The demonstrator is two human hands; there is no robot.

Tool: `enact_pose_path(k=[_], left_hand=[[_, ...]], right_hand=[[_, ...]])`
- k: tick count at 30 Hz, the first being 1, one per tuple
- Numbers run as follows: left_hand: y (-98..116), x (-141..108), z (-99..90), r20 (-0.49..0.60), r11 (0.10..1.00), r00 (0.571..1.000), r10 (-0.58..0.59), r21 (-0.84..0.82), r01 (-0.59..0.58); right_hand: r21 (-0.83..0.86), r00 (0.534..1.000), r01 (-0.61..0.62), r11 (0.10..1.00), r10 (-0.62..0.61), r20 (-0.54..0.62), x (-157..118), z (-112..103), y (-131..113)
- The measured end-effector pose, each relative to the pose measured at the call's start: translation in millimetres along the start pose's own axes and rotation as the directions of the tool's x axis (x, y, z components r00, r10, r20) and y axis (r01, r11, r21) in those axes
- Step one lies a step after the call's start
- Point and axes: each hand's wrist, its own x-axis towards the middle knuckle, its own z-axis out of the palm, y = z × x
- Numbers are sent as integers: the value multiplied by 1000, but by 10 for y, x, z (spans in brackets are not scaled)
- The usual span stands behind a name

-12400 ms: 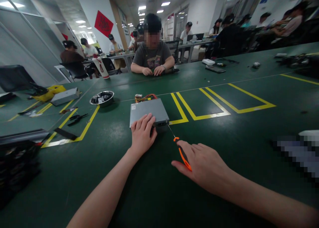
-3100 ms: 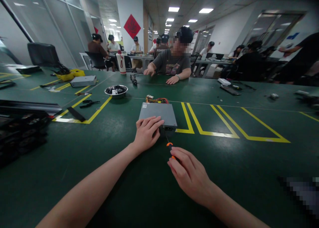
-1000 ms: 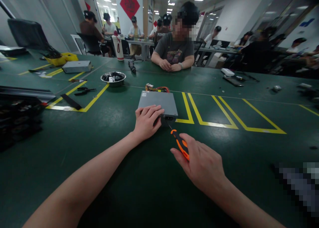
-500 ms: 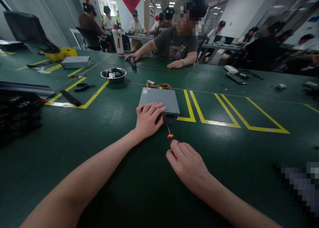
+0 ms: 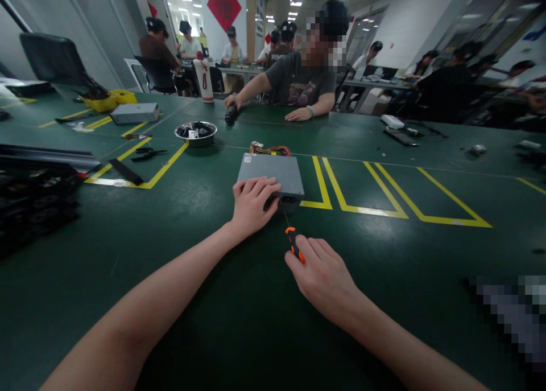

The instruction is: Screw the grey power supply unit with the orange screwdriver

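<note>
A grey metal computer power supply lies flat on the green table, its bundle of coloured wires coming out at the far side. My left hand holds its near left corner, fingers over the top and thumb down by the front face. In my right hand is an orange and black screwdriver, gripped by the handle. Its thin shaft points up at the front face, just right of my left thumb. Whether the tip touches a screw is too small to tell.
A steel bowl of small dark parts stands beyond, to the left. Dark stacked parts lie at far left. Across the table sits a person whose hand is on a black tool. Yellow tape marks the right side.
The view has shifted slightly. The person opposite has drawn the black tool a little closer to themself. My hands stay at the power supply, the screwdriver nearly in the same place.
</note>
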Motion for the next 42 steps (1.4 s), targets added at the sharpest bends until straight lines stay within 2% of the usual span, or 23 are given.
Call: enact_pose_path(k=[8, 13, 26, 42], left_hand=[[-5, -4, 3, 5, 1000, 1000, 1, 5, -1], [-19, -12, 10, 3, 1000, 1000, 10, 17, -10], [-23, -9, 15, 15, 1000, 1000, 7, 11, -7], [-21, -8, 20, 9, 1000, 1000, 8, 14, -8]], right_hand=[[28, 992, -38, 999, 41, -122, -116, -142, 55], [41, 989, -98, 994, 102, -108, -176, -171, 114], [55, 990, -95, 994, 100, -96, -186, -102, 175], [94, 987, -114, 989, 124, -107, -173, -112, 172]])
